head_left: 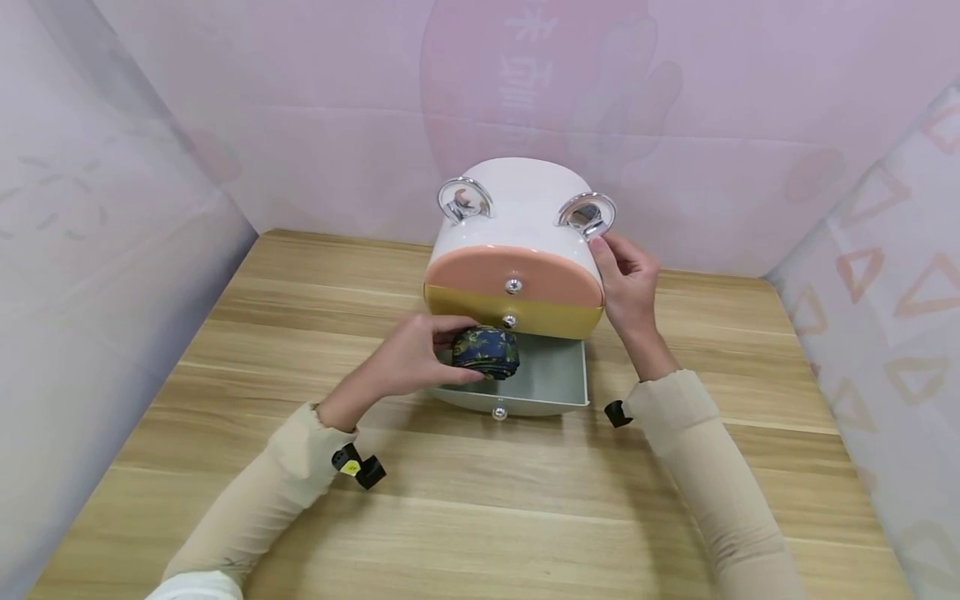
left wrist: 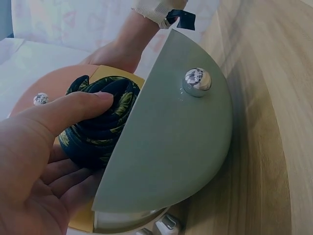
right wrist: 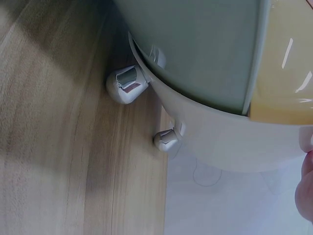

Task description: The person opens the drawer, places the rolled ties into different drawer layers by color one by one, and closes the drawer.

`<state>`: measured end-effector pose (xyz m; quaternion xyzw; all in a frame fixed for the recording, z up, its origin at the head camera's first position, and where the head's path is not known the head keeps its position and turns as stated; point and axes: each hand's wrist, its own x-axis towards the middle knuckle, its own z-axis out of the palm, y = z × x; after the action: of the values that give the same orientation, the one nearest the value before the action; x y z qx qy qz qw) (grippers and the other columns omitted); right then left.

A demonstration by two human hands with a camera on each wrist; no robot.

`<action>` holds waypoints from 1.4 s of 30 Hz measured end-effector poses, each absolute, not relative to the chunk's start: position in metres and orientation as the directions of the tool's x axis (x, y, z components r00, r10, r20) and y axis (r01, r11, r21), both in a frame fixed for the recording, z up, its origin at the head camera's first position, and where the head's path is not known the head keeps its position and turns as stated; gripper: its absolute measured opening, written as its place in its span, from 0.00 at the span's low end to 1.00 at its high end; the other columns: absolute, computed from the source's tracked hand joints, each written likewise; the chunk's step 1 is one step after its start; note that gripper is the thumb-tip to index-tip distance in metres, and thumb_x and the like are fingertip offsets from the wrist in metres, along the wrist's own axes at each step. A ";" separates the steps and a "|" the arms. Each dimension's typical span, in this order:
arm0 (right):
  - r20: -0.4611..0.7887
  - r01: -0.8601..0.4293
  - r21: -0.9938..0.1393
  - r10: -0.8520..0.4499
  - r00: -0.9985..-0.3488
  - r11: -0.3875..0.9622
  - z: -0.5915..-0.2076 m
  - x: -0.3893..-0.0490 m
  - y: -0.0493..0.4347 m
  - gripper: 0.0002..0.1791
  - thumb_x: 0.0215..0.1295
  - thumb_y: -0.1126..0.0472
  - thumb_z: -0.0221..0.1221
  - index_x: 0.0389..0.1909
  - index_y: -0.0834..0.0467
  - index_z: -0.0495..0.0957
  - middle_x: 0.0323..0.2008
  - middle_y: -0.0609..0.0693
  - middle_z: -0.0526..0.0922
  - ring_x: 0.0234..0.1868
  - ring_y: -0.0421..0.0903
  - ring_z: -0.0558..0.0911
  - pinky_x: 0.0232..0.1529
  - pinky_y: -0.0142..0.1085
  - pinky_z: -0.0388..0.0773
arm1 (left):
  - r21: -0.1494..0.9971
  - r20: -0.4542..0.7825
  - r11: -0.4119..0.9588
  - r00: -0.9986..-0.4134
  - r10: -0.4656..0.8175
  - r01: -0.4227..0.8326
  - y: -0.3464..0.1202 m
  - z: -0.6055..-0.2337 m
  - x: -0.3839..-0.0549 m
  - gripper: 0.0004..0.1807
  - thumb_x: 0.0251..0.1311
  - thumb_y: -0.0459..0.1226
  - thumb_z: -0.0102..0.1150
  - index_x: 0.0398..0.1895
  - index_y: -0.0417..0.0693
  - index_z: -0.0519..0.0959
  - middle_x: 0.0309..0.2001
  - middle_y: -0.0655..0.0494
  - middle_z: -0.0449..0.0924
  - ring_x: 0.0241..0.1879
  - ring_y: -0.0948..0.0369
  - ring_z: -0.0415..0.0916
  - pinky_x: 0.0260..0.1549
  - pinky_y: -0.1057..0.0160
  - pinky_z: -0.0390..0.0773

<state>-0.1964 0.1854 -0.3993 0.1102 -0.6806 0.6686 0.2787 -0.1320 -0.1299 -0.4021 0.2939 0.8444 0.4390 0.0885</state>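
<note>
My left hand (head_left: 408,354) holds a rolled necktie (head_left: 486,350), dark navy with a green and yellow leaf pattern, between thumb and fingers. The roll is over the pulled-out grey-green bottom drawer (head_left: 555,375) of a small white storage box (head_left: 525,196). In the left wrist view, the thumb lies across the coiled necktie (left wrist: 105,125) just behind the drawer front (left wrist: 171,132). At the box's right side, my right hand (head_left: 630,279) grips the base of the silver ring-shaped ear (head_left: 588,215), thumb in front; its other fingers are partly hidden.
Above the open drawer, an orange drawer (head_left: 480,271) and a yellow drawer (head_left: 551,321) are closed, each with a silver knob. Silver feet (right wrist: 127,84) hold the box on the wooden table (head_left: 525,500). A pink printed backdrop (head_left: 337,150) stands behind.
</note>
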 end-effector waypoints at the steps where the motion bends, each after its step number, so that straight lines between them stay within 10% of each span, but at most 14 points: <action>1: 0.526 -0.523 -0.849 0.223 -0.821 0.078 -0.399 -0.196 0.185 0.10 0.73 0.67 0.61 0.46 0.58 0.90 0.34 0.37 0.91 0.27 0.33 0.81 0.28 0.23 0.78 | 0.792 0.108 0.439 -0.806 0.582 0.424 -0.129 -0.402 -0.133 0.34 0.48 0.43 0.85 0.60 0.46 0.84 0.53 0.51 0.89 0.49 0.59 0.89 0.50 0.62 0.89; 42: 0.528 -0.531 -0.846 0.212 -0.823 0.044 -0.399 -0.191 0.186 0.10 0.72 0.66 0.62 0.48 0.60 0.90 0.36 0.40 0.91 0.28 0.35 0.82 0.29 0.24 0.79 | 0.561 0.043 0.593 -0.736 0.676 0.577 -0.093 -0.414 -0.139 0.36 0.47 0.47 0.86 0.59 0.40 0.85 0.52 0.50 0.91 0.51 0.57 0.85 0.54 0.54 0.85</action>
<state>-0.1910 0.1859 -0.3992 0.1192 -0.6691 0.6809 0.2729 -0.1395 -0.0932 -0.4139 0.3526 0.8882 0.2813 0.0877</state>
